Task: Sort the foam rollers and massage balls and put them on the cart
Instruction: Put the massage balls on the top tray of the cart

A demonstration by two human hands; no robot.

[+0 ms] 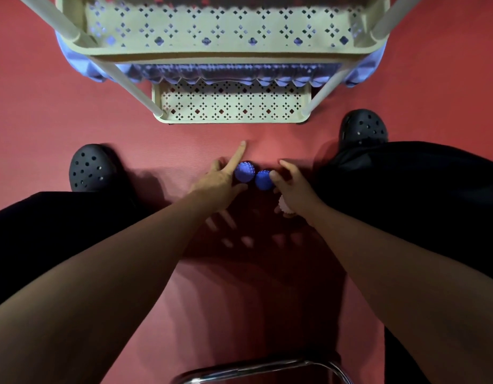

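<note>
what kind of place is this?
Probably a gym or exercise room. The floor is a red ribbed mat, two blue spiky massage balls lie on it between the hands, and a cream tiered cart holds blue foam rollers.

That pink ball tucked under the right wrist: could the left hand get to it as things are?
Probably not directly. The pink ball lies mostly hidden under the right hand, which covers it from above, and the left hand is already touching a blue ball. The right hand would need to shift first.
</note>
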